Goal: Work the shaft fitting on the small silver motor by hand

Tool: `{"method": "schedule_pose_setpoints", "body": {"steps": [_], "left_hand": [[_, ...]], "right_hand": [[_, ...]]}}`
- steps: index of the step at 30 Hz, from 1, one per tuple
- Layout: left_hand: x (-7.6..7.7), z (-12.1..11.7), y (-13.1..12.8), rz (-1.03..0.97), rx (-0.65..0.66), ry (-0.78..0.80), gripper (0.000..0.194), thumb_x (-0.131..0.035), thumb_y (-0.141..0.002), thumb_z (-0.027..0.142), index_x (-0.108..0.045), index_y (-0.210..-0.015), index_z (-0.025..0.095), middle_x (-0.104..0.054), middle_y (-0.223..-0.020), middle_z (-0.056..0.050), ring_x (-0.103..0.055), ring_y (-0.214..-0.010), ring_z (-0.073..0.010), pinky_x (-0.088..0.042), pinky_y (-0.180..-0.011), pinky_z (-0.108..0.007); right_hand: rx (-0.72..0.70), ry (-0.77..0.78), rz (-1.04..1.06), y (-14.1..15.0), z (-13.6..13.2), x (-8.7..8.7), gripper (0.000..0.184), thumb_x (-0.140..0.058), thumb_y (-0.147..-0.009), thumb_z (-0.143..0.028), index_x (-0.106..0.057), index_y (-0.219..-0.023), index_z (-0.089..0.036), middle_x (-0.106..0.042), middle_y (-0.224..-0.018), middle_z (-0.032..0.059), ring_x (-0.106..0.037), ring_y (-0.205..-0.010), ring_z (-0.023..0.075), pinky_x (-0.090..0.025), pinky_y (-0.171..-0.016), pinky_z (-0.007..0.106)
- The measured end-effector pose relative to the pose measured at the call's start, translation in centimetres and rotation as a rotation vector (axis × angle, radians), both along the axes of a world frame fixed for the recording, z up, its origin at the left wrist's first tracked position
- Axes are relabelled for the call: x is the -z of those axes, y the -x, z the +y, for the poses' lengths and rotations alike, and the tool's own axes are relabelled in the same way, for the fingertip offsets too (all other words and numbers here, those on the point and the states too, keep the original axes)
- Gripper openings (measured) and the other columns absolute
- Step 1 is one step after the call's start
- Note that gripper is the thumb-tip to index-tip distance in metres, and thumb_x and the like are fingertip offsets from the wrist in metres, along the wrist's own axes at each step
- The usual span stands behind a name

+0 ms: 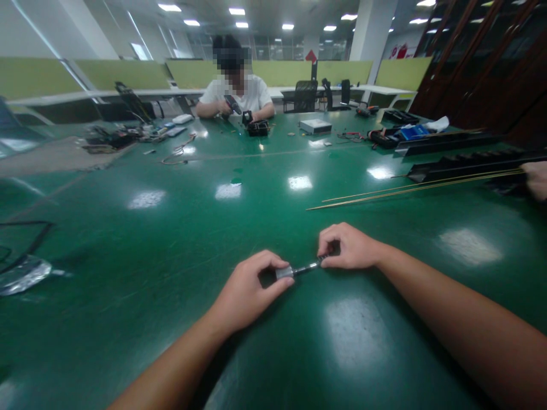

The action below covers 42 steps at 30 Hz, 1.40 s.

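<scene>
Between thumb and fingertips, my left hand (252,285) pinches a short silver cylinder (284,273). A thin shiny metal rod (306,267) extends from the cylinder toward my right hand (348,247). The thumb and fingers of my right hand are closed around the rod's far end, at a small dark ridged piece (323,258). My fingers partly cover that piece, and its kind is not clear. Both hands are low over the green tabletop (171,330).
Across the table (265,216) a person (239,94) holds a power drill (233,104) over a black part (257,128). Long brass-coloured rods (363,198) and black rails (461,165) lie right, by another person's hand (536,179). Electronics clutter (115,139) sits far left.
</scene>
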<state>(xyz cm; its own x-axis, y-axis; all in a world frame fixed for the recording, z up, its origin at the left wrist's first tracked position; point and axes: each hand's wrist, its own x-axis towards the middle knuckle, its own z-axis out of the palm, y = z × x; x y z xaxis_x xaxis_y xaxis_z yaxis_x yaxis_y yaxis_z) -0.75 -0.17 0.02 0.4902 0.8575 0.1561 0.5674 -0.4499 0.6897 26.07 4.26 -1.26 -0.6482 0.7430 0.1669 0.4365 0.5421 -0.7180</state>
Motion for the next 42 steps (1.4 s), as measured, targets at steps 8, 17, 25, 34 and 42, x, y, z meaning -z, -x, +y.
{"method": "schedule_pose_setpoints", "body": {"steps": [8,17,25,34,42], "left_hand": [[0.0,0.0,0.1,0.001,0.002,-0.001,0.015,-0.071,-0.083,0.030,-0.069,-0.094,0.019,-0.071,-0.096,-0.005,-0.066,-0.089,-0.0209,-0.051,-0.082,-0.033],[0.4,0.2,0.0,0.003,0.005,0.000,0.016,-0.070,-0.084,0.031,-0.069,-0.095,0.019,-0.071,-0.097,-0.005,-0.065,-0.090,-0.0210,-0.051,-0.082,-0.034],[0.4,0.3,-0.6,-0.023,0.036,-0.018,0.012,-0.070,-0.083,0.027,-0.068,-0.091,0.019,-0.069,-0.094,-0.005,-0.064,-0.088,-0.0204,-0.050,-0.080,-0.032],[0.5,0.6,-0.8,-0.071,0.079,-0.027,0.009,-0.069,-0.085,0.026,-0.067,-0.088,0.018,-0.068,-0.093,-0.004,-0.063,-0.088,-0.0188,-0.048,-0.082,-0.031],[0.4,0.6,-0.8,-0.091,0.061,0.018,0.009,-0.068,-0.086,0.026,-0.069,-0.089,0.018,-0.069,-0.092,-0.004,-0.064,-0.088,-0.0180,-0.049,-0.081,-0.029]], "right_hand": [[-0.012,0.028,0.010,-0.3,0.2,0.1,0.011,-0.077,-0.069,-0.024,-0.070,-0.072,-0.015,-0.066,-0.073,0.0015,-0.060,-0.068,0.0130,-0.046,-0.065,0.024],[-0.034,0.055,-0.001,-0.2,0.2,0.0,0.014,-0.078,-0.070,-0.027,-0.072,-0.075,-0.014,-0.068,-0.073,0.0018,-0.060,-0.067,0.0128,-0.047,-0.064,0.024],[-0.012,-0.040,0.022,3.0,-1.4,0.1,0.011,-0.076,-0.076,-0.027,-0.074,-0.079,-0.016,-0.069,-0.073,0.0020,-0.060,-0.068,0.0128,-0.045,-0.065,0.024],[-0.001,-0.249,-0.050,3.9,-2.2,0.8,0.010,-0.071,-0.082,-0.027,-0.073,-0.086,-0.018,-0.070,-0.080,0.0021,-0.062,-0.078,0.0156,-0.040,-0.075,0.029],[-0.012,-0.252,-0.040,4.0,-2.2,0.7,0.011,-0.072,-0.082,-0.028,-0.073,-0.086,-0.018,-0.070,-0.079,0.0014,-0.062,-0.077,0.0148,-0.040,-0.073,0.028]]}}
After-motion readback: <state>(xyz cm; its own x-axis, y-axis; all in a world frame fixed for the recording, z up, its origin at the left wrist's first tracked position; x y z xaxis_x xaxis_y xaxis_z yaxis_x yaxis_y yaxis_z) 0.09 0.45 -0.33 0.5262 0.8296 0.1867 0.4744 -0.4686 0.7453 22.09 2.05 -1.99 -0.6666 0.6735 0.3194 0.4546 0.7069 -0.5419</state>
